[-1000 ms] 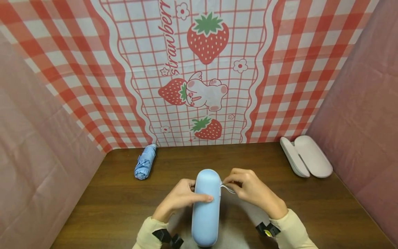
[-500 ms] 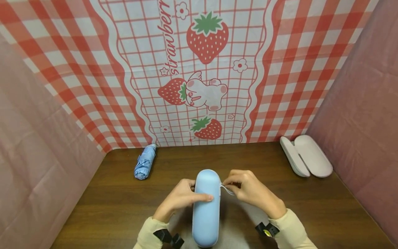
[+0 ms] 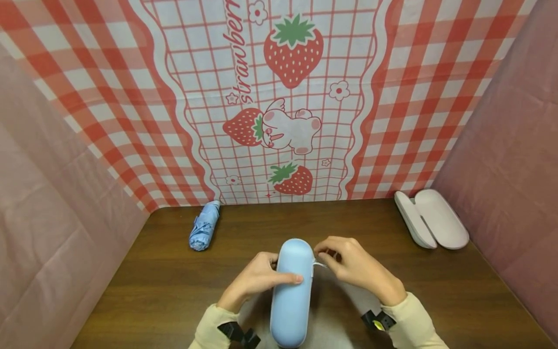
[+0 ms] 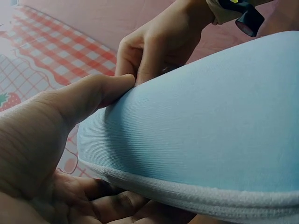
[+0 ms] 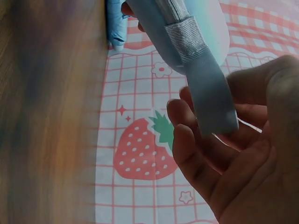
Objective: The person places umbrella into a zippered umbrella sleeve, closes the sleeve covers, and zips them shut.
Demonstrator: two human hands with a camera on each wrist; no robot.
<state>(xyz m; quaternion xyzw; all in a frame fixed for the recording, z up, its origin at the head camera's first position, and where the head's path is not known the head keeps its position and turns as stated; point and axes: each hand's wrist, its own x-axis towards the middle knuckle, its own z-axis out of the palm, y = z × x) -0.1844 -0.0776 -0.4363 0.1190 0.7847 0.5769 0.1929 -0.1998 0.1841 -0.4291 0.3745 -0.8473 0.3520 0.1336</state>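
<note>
An oblong light-blue zip case (image 3: 291, 305) stands tilted at the front middle of the table in the head view. My left hand (image 3: 257, 278) grips it from the left, thumb across its face and fingers behind. At its upper right side my right hand (image 3: 348, 264) pinches a thin white cord (image 3: 320, 264) that loops from the case. In the right wrist view a grey fabric tab (image 5: 210, 98) at the end of the zip hangs in front of the curled fingers (image 5: 184, 140), hiding the pinch point. The left wrist view shows the white zip edge (image 4: 187, 191) along the case.
A folded blue umbrella (image 3: 205, 225) lies at the back left of the wooden table (image 3: 174, 291). At the back right sits an opened pale eyeglass case (image 3: 440, 218). A red checked strawberry cloth (image 3: 296, 135) hangs behind, with pink cloth (image 3: 510, 160) at the sides.
The blue case and both hands have shifted very slightly to the right in the head view. The right fingers have changed position slightly, and less of the white cord shows. The grip stays.
</note>
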